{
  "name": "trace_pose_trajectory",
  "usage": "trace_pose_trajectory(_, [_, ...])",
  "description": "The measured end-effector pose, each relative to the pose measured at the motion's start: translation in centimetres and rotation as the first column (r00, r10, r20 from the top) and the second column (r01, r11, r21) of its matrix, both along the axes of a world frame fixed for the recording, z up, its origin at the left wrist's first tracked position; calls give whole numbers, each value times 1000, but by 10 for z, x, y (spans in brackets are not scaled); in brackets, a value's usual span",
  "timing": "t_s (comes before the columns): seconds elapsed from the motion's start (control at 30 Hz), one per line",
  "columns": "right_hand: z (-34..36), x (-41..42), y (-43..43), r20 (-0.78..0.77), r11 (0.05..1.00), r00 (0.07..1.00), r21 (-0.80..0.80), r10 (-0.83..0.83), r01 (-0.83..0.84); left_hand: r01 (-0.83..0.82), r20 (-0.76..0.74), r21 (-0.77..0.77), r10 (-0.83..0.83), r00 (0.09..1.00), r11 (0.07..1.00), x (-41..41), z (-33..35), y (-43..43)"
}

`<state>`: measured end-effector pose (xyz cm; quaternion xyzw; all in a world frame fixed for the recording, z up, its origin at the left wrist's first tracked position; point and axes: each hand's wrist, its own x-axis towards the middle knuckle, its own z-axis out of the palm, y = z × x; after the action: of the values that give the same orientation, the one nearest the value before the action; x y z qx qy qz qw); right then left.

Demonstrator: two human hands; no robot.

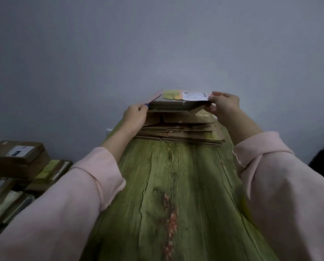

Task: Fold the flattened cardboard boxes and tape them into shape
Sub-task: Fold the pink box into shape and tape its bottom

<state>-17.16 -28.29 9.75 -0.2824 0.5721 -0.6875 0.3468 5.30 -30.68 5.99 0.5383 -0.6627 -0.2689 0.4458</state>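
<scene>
A flattened box is held at the far end of the table, just above the stack of other flattened cardboard, close to the wall. Its left edge is pinched by the left hand, fingers curled together on the cardboard. Its right end is clamped by the right hand, thumb on top and fingers underneath. A white label and yellow tape are seen on the box's top face. Both arms are covered by pink sleeves. A pile of made-up cartons is seen left of the table, lower down.
</scene>
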Motion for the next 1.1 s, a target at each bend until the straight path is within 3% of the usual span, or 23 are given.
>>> trace_pose_trajectory(0.1, [22, 14, 38, 82, 999, 996, -43, 38, -34, -53, -123, -7, 52, 991, 999, 11, 6, 25])
trace_pose_trajectory(0.23, [36, 38, 103, 77, 993, 992, -79, 99, -93, -86, -379, 30, 91, 921, 996, 38, 4, 72])
trace_pose_trajectory(0.4, [5, 68, 186, 57, 981, 983, -100, 174, -168, -191, -432, -47, 152, 889, 981, 65, -16, 173])
trace_pose_trajectory(0.63, [-73, 92, 273, 66, 987, 984, -15, 163, -163, -214, -351, -150, 151, 924, 965, 92, -76, 262])
trace_pose_trajectory(0.73, [-103, 93, 291, 32, 989, 990, 65, 134, -136, -158, -234, -143, 122, 965, 977, 96, -94, 280])
trace_pose_trajectory(0.77, [-110, 91, 295, -6, 989, 993, 87, 119, -118, -152, -175, -136, 127, 976, 979, 97, -98, 283])
trace_pose_trajectory(0.83, [-114, 86, 300, -219, 990, 972, 130, 88, -60, -172, -64, -122, 166, 984, 977, 98, -100, 286])
trace_pose_trajectory(0.9, [-106, 84, 301, -499, 987, 863, 161, 74, 8, -174, 35, -121, 179, 983, 977, 97, -89, 283])
trace_pose_trajectory(0.97, [-92, 85, 295, -739, 986, 672, 142, 51, 82, -129, 91, -142, 142, 986, 982, 90, -70, 275])
trace_pose_trajectory(1.03, [-75, 90, 283, -871, 997, 491, 49, 10, 67, -50, 182, -154, 78, 980, 987, 77, -52, 261])
trace_pose_trajectory(1.1, [-61, 101, 264, -928, 999, 370, 26, 39, -42, 52, 344, -120, -7, 939, 991, 61, -42, 241])
